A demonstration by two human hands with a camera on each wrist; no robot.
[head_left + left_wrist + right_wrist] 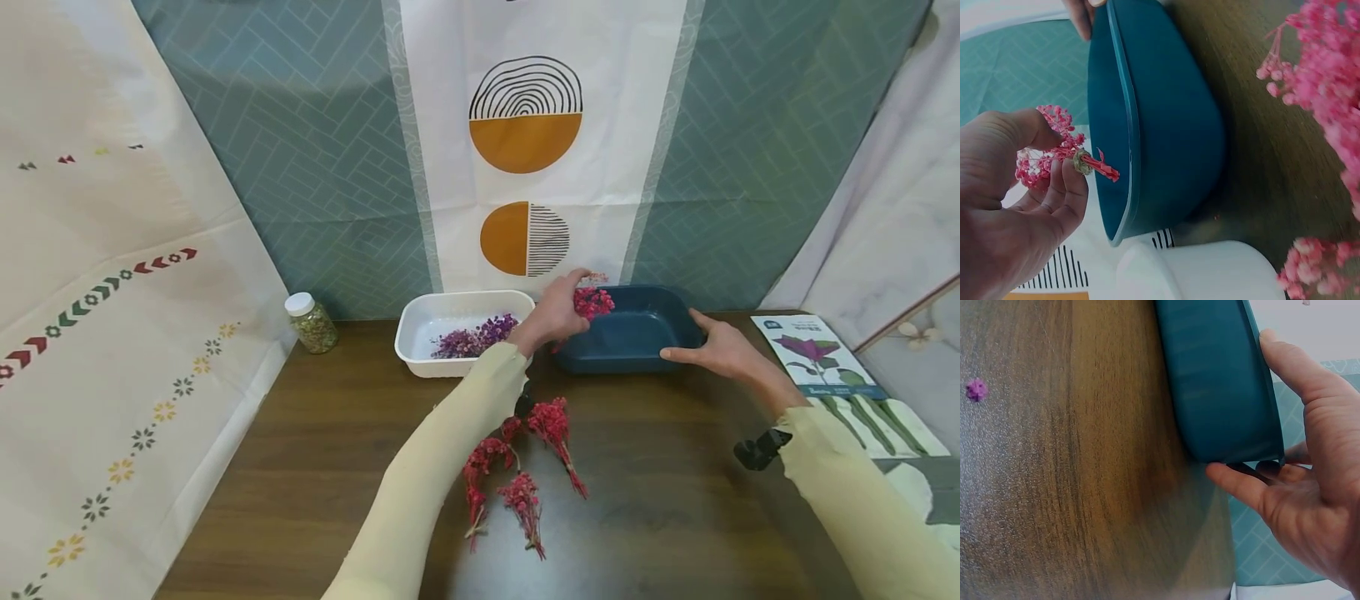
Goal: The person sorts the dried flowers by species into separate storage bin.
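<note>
My left hand [557, 315] pinches a small bunch of red-pink dried flowers [594, 302] at the left end of the dark blue tray [630, 335]. Seen from the left wrist, the tied stems [1107, 170] poke out past the fingertips, over the tray's rim. My right hand [723, 352] grips the tray's right end, thumb and fingers spread around its corner and rim [1269, 394]. More red-pink bunches lie on the table in front: one at the right [551, 423], one at the left [477, 479] and one nearest me [521, 496].
Left of the blue tray stands a white tray [405, 340] with purple dried flowers [476, 337] in it. A white-lidded jar [315, 329] is at the back left. At the right lies a card with a flower picture [817, 354]. A purple bit [977, 390] sits on the table.
</note>
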